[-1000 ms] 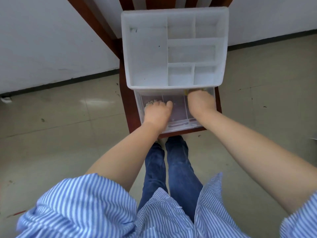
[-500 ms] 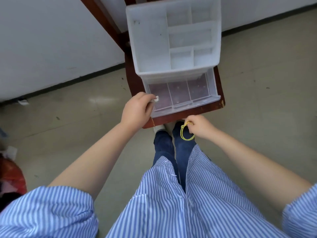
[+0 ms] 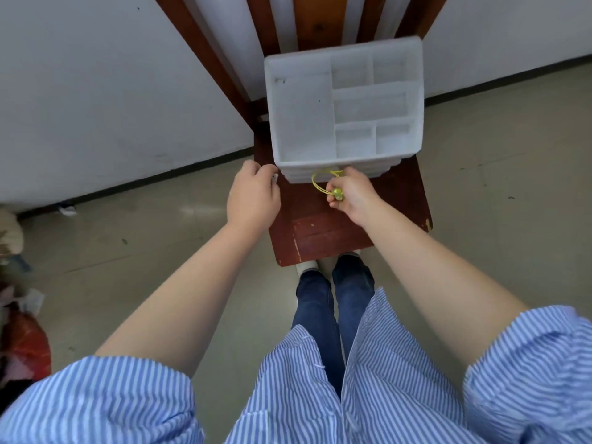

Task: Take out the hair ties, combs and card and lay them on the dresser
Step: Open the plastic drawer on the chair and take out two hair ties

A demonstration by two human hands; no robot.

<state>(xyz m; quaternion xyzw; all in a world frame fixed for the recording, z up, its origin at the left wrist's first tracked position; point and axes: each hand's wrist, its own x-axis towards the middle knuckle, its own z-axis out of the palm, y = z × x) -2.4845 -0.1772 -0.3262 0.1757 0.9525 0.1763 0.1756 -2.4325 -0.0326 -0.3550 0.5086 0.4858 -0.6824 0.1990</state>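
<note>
A white plastic organiser [image 3: 301,123] with an open divided top stands on a dark red wooden seat [image 3: 330,229]. Its bottom drawer [image 3: 298,178] is pushed in. My right hand [image 3: 354,195] hovers just in front of the drawer, shut on a yellow hair tie [image 3: 322,182] with a green-yellow bead [image 3: 337,193]. My left hand [image 3: 253,197] is at the organiser's front left corner, fingers closed on a small pale item [image 3: 274,177] that I cannot identify. No comb or card shows.
The seat's wooden back slats [image 3: 314,24] rise behind the organiser against a white wall. Grey floor surrounds the seat. A red bag and clutter [image 3: 22,341] lie at the far left. My legs in jeans [image 3: 333,302] stand at the seat's front edge.
The drawer, pulled out half a second ago, is now pushed in. My right hand has come up from below the seat edge to the drawer front with the yellow hair tie.
</note>
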